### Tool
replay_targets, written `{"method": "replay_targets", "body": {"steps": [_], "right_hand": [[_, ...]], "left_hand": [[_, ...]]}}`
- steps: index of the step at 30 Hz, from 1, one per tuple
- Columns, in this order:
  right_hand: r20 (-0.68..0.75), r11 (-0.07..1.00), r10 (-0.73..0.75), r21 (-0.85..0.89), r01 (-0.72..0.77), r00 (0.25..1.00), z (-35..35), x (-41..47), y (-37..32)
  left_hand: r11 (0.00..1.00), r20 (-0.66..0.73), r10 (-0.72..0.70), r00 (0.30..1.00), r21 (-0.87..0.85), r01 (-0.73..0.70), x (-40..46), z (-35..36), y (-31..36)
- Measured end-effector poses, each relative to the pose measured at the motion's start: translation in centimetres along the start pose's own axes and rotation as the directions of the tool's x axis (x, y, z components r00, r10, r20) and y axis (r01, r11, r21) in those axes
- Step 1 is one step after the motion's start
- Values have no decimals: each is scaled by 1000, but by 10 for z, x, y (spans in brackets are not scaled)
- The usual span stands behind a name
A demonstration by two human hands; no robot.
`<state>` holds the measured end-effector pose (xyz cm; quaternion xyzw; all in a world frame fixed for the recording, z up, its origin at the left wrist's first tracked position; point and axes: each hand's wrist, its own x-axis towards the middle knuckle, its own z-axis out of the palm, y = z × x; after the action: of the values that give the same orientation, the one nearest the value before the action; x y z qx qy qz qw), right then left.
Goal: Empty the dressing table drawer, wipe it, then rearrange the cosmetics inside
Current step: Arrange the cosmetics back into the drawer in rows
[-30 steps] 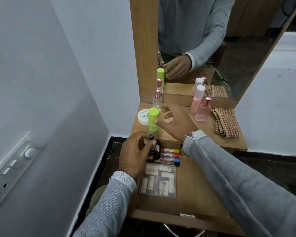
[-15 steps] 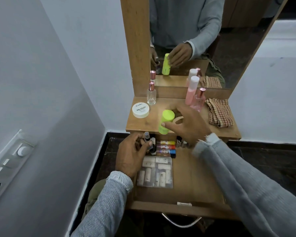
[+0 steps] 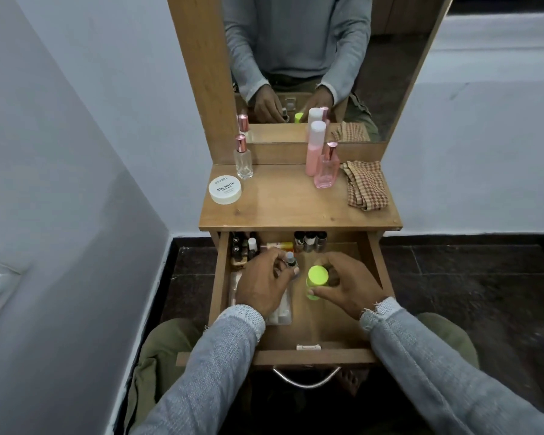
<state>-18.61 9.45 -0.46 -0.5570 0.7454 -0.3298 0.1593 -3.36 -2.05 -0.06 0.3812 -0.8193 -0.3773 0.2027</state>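
- The green bottle [image 3: 316,282] stands upright in the open drawer [image 3: 372,271], cap toward me, pinched between my right hand [image 3: 343,285] thumb and fingers.
- My left hand [image 3: 263,285] fingertips grip a small dark vial [image 3: 291,262], also upright.
- On the wooden tabletop [image 3: 283,208]: one white jar [image 3: 225,189], one clear bottle [image 3: 242,158], two pink bottles, one checked cloth [image 3: 365,186].
- White walls, dark tiled floor.

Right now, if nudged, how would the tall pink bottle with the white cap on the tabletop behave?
The tall pink bottle with the white cap looks narrow and tall, so probably tips easily. It would likely knock the square pink glass perfume bottle standing close beside it.
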Motion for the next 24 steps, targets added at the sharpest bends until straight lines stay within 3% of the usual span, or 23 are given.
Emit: {"method": "replay_targets", "body": {"steps": [10, 15, 17, 22, 24], "right_hand": [[9, 998, 30, 51, -31, 1000, 12, -5, 2], [-103, 955, 213, 233, -185, 972, 3, -4, 5], [-127, 941, 280, 231, -247, 951, 1, 1, 15], [128, 972, 214, 70, -224, 968, 12, 12, 36], [164, 979, 178, 69, -191, 970, 17, 17, 34]], "left_hand": [[980, 150, -27, 988, 198, -3, 21, 31, -4], [989, 153, -15, 988, 146, -8, 25, 36, -8], [992, 143, 6, 990, 121, -23, 24, 37, -9], [994, 139, 40, 990, 91, -53, 20, 38, -14], [995, 142, 46, 989, 87, -58, 19, 38, -17]]}}
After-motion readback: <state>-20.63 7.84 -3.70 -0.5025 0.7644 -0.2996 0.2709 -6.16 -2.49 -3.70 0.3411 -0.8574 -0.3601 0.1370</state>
